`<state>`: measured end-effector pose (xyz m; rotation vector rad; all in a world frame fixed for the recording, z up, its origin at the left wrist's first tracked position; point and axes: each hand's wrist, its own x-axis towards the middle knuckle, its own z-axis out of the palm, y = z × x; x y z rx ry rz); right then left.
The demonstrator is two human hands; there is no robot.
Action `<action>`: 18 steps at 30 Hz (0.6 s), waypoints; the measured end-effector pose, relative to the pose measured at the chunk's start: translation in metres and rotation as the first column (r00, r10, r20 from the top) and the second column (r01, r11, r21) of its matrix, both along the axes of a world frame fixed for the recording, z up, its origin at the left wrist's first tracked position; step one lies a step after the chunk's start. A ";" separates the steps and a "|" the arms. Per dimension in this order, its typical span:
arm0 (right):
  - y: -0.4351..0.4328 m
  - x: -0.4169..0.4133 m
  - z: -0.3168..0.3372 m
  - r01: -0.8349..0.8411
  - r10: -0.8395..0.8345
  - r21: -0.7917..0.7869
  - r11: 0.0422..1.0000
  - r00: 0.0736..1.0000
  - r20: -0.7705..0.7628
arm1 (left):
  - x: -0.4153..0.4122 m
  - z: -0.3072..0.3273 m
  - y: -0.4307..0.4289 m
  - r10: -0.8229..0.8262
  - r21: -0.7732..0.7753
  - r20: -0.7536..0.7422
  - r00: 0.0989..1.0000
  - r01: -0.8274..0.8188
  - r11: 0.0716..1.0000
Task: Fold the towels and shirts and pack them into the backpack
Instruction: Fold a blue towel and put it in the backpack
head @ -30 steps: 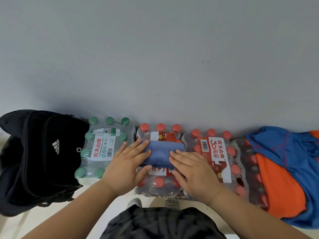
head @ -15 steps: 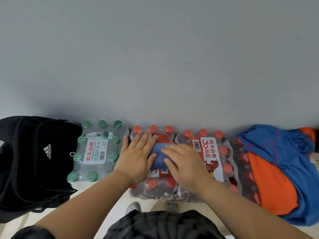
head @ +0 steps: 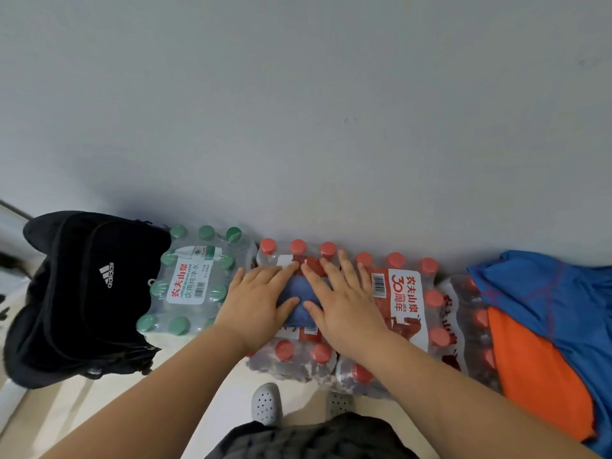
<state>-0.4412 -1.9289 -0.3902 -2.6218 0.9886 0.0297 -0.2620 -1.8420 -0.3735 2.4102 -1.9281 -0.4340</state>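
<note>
A small folded blue towel (head: 299, 306) lies on top of a shrink-wrapped pack of red-capped bottles (head: 291, 356). My left hand (head: 256, 303) and my right hand (head: 344, 303) lie flat on the towel with fingers spread, pressing it from both sides, so most of it is hidden. A black backpack (head: 82, 293) with a white logo sits at the far left, leaning against the pack of green-capped bottles. A blue shirt (head: 546, 293) and an orange shirt (head: 533, 369) lie crumpled on the packs at the right.
A pack of green-capped bottles (head: 192, 279) stands between the backpack and the red-capped packs; another red-capped pack (head: 400, 293) lies to the right. A plain grey wall (head: 298, 111) rises directly behind. My grey perforated shoes (head: 266, 404) stand on the pale floor below.
Both hands have slid inward over the folded blue towel until they nearly meet, covering more of it. The view has shifted slightly to the left.
</note>
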 end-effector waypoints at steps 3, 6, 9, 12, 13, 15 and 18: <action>0.001 -0.008 0.001 -0.029 0.027 0.007 1.000 0.991 0.131 | -0.002 0.010 0.006 -0.016 -0.022 0.026 1.000 0.017 1.000; 0.002 -0.011 0.005 -0.032 -0.012 0.159 0.987 0.964 0.267 | 0.003 0.025 0.009 -0.026 -0.003 -0.067 0.997 0.026 1.000; 0.003 -0.009 0.018 -0.062 -0.085 0.361 0.930 0.923 0.376 | 0.008 0.040 0.013 -0.010 0.042 -0.242 0.970 0.020 0.999; 0.007 -0.001 0.037 -0.063 -0.153 0.429 0.901 0.879 0.451 | 0.017 0.052 0.025 0.034 0.041 -0.430 0.902 -0.018 0.999; 0.009 0.003 0.044 -0.049 -0.189 0.443 0.895 0.858 0.477 | 0.022 0.055 0.031 0.065 0.037 -0.508 0.859 -0.054 0.998; 0.019 0.015 0.058 -0.031 -0.257 0.477 0.878 0.810 0.526 | 0.034 0.060 0.047 0.100 0.021 -0.626 0.774 -0.111 0.994; 0.044 0.044 0.073 -0.040 -0.322 0.523 0.852 0.747 0.581 | 0.054 0.073 0.078 0.065 -0.001 -0.717 0.694 -0.095 0.995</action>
